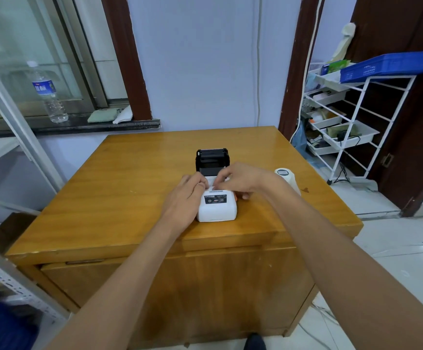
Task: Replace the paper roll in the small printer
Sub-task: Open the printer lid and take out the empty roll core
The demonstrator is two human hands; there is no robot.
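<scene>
A small white printer (216, 209) sits in the middle of the wooden table (119, 188), its black lid (212, 157) swung open and standing upright behind it. White paper (211, 180) shows in the open bay between my hands. My left hand (189, 189) rests on the printer's left side, fingertips at the paper's edge. My right hand (238, 179) reaches over the bay from the right, fingers pinched on the paper. A second white paper roll (287, 179) stands on the table to the right, behind my right forearm.
A water bottle (50, 94) stands on the dark window sill at the back left. A white wire rack (344, 122) with trays and a blue crate (389, 63) stands at the right. Metal shelving (8, 279) runs along the left.
</scene>
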